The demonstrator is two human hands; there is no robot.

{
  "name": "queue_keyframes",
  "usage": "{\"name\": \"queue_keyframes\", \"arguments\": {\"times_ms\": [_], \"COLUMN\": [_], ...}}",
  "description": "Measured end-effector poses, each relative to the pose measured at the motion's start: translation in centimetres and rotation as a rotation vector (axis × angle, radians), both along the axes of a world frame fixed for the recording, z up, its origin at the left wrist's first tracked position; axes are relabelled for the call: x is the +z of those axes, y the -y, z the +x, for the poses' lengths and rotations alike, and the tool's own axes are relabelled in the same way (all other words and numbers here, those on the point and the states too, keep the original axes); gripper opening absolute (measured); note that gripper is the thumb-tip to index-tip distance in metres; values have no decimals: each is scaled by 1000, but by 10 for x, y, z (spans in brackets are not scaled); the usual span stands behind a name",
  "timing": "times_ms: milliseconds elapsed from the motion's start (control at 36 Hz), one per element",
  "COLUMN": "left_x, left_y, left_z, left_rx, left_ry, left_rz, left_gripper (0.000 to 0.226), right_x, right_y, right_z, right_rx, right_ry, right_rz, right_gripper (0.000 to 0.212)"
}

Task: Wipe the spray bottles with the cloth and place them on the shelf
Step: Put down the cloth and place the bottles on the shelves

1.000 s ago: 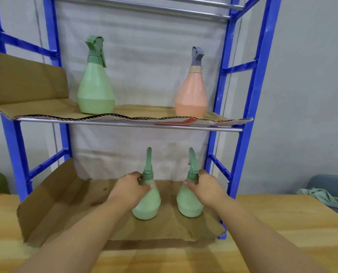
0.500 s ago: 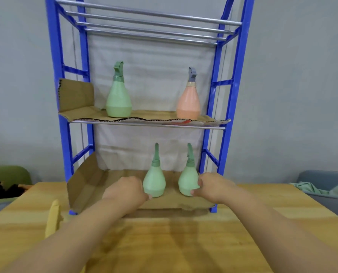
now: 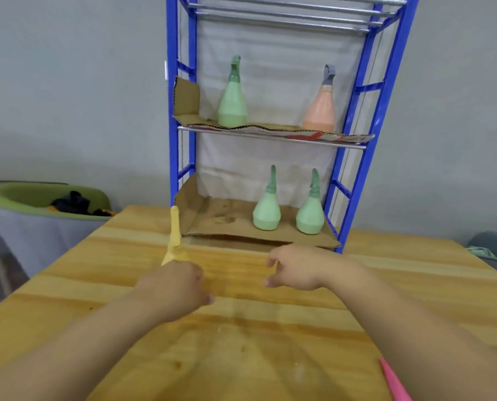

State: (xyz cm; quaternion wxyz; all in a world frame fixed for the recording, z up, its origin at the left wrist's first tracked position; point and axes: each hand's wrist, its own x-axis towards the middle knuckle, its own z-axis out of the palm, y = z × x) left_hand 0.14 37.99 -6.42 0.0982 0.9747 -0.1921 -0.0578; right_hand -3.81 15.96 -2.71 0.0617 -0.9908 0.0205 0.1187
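Curled left hand [image 3: 172, 285], hold unclear, yellow plastic spray bottle [image 3: 174, 235] at its 12 o'clock, right hand [image 3: 296, 269] loosely curled, empty.

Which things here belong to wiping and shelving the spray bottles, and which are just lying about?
Job: yellow spray bottle on the table; blue shelf; upper green bottle; peach bottle; lower left green bottle; lower right green bottle.
Lying about: green tub at left; pink object at bottom edge, unidentifiable.
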Motion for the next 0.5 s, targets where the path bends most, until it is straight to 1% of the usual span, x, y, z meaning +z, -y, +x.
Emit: {"name": "queue_keyframes", "arguments": {"times_ms": [139, 222, 306, 444, 500], "left_x": [-17, -20, -19, -17, -17], "left_y": [-48, -71, -90, -110, -114], "left_z": [7, 14, 22, 36, 40], "left_rx": [97, 160, 212, 250, 256], "left_ry": [-30, -30, -16, 10, 14], "left_rz": [5, -19, -38, -36, -29], "left_gripper": [32, 31, 31, 32, 34], "right_x": [-11, -18, -22, -31, -35], "right_y": [-45, -70, -91, -120, -130], "right_z": [15, 30, 46, 73, 81], "right_rx": [103, 120, 101, 60, 40], "right_ry": [-11, 25, 110, 245, 261], "right_rz": [-50, -40, 17, 177, 265], "right_gripper": [49, 49, 50, 58, 53]}}
